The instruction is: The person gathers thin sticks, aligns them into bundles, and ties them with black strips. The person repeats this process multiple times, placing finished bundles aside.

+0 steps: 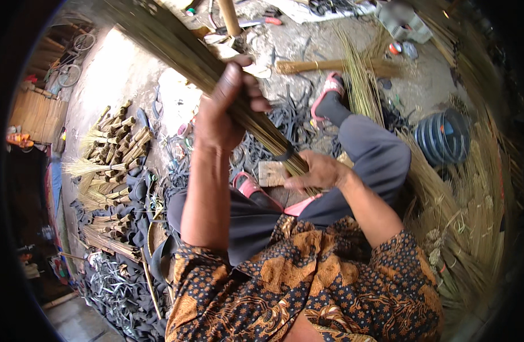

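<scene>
A long bundle of thin dry stalks (174, 54) slants across from the upper left to my lap. My left hand (222, 111) is closed round its middle, thumb on top. Lower down, my right hand (320, 171) grips the bundle near its narrow end. Between the two hands a dark band (284, 154) is wrapped round the stalks. A small wooden block (271, 174) lies beneath the bundle's lower end, between my legs. The far end of the bundle is blurred and runs out of view at the top.
Tied short bundles (111, 139) lie piled at the left. Black strips (285, 117) litter the floor ahead. Loose stalks (464, 222) heap at the right beside a blue ribbed container (442, 137). A knife with a red handle (272, 21) lies farther off.
</scene>
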`<state>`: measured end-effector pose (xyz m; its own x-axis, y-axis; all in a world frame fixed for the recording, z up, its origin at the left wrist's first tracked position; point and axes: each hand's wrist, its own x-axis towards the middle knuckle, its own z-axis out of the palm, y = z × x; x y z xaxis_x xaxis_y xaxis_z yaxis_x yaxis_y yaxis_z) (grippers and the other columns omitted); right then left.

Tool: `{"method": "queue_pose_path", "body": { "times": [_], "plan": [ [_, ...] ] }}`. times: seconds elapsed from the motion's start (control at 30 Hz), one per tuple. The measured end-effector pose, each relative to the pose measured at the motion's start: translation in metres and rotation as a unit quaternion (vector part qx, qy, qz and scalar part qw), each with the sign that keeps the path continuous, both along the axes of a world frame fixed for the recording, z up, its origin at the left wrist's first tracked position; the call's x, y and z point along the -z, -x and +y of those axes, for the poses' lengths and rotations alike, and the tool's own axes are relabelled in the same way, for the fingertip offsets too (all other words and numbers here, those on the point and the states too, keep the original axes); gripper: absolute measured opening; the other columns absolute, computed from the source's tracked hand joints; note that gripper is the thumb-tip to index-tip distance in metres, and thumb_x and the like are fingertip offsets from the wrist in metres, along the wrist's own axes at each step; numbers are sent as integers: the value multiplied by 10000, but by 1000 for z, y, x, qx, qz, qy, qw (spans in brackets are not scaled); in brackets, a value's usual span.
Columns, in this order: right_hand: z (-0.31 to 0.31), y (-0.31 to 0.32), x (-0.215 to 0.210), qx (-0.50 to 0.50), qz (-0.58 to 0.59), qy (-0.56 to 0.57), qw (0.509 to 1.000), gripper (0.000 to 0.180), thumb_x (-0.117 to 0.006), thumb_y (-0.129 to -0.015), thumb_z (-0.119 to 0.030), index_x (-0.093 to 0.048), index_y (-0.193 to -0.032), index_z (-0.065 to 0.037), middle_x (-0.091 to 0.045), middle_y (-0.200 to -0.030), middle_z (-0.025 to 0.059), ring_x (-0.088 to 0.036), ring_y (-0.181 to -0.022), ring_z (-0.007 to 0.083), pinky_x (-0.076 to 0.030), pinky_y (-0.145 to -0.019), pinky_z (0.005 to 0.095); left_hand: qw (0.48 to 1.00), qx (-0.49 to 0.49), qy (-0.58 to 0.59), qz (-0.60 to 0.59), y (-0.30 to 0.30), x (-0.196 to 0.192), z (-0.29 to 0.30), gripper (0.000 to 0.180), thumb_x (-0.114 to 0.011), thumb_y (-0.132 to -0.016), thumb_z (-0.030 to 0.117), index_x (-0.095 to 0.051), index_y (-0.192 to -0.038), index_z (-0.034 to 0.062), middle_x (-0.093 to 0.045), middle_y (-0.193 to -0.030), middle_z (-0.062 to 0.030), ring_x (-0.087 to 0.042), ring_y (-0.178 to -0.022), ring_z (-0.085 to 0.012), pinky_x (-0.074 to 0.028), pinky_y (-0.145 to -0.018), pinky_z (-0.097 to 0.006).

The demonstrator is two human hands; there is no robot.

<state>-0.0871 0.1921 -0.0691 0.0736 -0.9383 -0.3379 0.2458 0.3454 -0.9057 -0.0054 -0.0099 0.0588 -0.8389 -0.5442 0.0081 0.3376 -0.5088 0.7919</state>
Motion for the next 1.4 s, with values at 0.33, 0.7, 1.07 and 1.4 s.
{"method": "queue_pose_path", "body": {
  "times": [0.33,0.7,1.07,1.4],
  "plan": [
    [77,67,65,335,166,-13,927,801,-665,-992,-532,-441,-1498,47,-618,-1324,193,-665,-1103,215,-557,-941,347,947,-75,263,-167,0,167,42,401,-650,-1053,364,-521,-772,109,-537,-664,-18,-527,-615,-111,-454,-582,-298],
    [89,53,143,360,194,-73,910,477,-663,-1028,-331,-578,-1356,3,-696,-938,59,-638,-825,115,-540,-737,304,949,-110,214,-202,4,232,71,367,-670,-1049,306,-565,-780,79,-489,-660,39,-449,-557,-54,-364,-484,-251],
    [93,50,159,214,317,-196,903,543,-619,-1010,-402,-583,-1396,-21,-674,-1317,242,-634,-1259,385,-507,-1033,432,902,17,189,-387,-25,314,71,232,-662,-907,-20,-597,-1123,36,-707,-913,-91,-694,-817,-181,-569,-694,-366],
    [102,66,171,187,300,-205,913,446,-636,-1021,-295,-614,-1292,59,-732,-1033,161,-714,-742,182,-563,-703,328,822,-209,254,-466,-143,75,-174,445,-698,-980,314,-622,-1249,-32,-703,-1024,-142,-689,-1027,-213,-564,-865,-355]
  ]
}}
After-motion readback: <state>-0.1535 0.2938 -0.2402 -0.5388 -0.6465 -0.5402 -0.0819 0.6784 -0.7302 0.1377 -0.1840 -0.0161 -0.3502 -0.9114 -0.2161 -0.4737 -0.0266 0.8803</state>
